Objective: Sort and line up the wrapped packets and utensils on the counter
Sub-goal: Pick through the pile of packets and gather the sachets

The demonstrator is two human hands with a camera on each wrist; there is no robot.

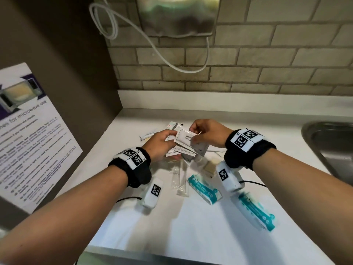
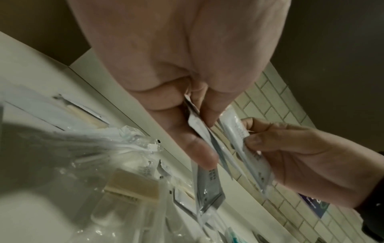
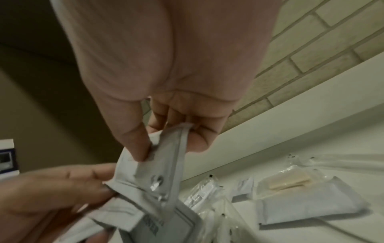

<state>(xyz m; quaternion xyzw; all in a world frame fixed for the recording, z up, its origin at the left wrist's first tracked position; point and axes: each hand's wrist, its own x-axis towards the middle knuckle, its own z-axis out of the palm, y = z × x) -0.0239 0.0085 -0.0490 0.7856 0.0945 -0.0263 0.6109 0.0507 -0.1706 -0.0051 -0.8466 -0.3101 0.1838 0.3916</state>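
Observation:
Both hands hold a fanned stack of flat sachets (image 1: 180, 151) above the white counter (image 1: 191, 226). My left hand (image 1: 170, 142) grips the stack from the left, thumb on top. My right hand (image 1: 193, 134) pinches the right edge of the top white sachet (image 1: 184, 138), printed with shampoo and conditioner lettering. In the left wrist view my left hand (image 2: 204, 131) clamps several sachets, and a grey sachet (image 2: 207, 185) hangs down. In the right wrist view my right hand (image 3: 166, 148) pinches a grey sachet (image 3: 164, 172) between thumb and fingers.
Under the hands lie clear-wrapped utensils (image 1: 179, 178), a wrapped beige item (image 1: 210, 166) and more packets (image 1: 173, 125) at the back. Two teal tissue packs (image 1: 204, 189) (image 1: 257, 212) lie nearer me. A steel sink (image 1: 328, 146) is right, a brown panel with a poster (image 1: 28, 134) left.

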